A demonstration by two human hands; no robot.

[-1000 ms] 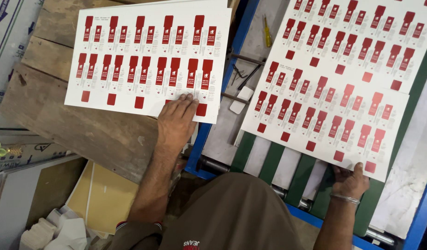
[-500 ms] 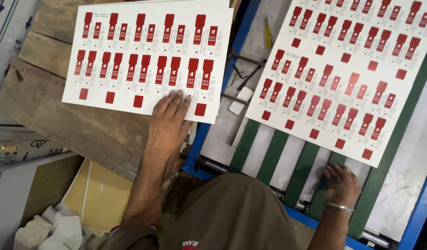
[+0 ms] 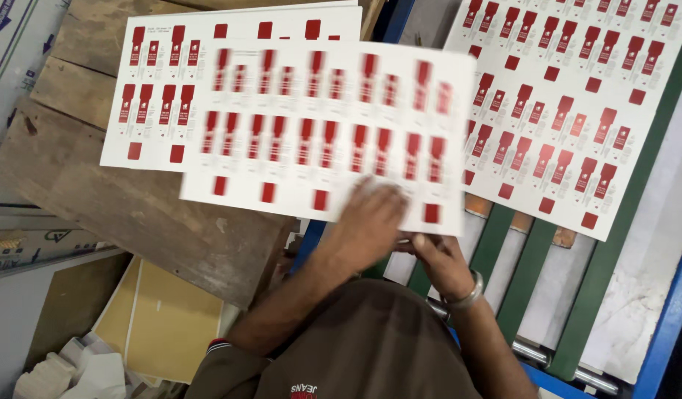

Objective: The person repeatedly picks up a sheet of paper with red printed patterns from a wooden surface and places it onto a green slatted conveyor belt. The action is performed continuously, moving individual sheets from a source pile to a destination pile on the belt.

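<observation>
Both hands gripped one sheet (image 3: 333, 122) by its near edge, left hand (image 3: 370, 222) flat on top, right hand (image 3: 437, 258) pinching from below at about 5 o'clock. It hung in the air, blurred, between the stack (image 3: 156, 96) on the wooden counter (image 3: 134, 214) at 10 o'clock and the sheet on the belts (image 3: 563, 111) at 2 o'clock. I judged it best kept level and squared to the stack's corners, so the edges lined up without creasing.
</observation>
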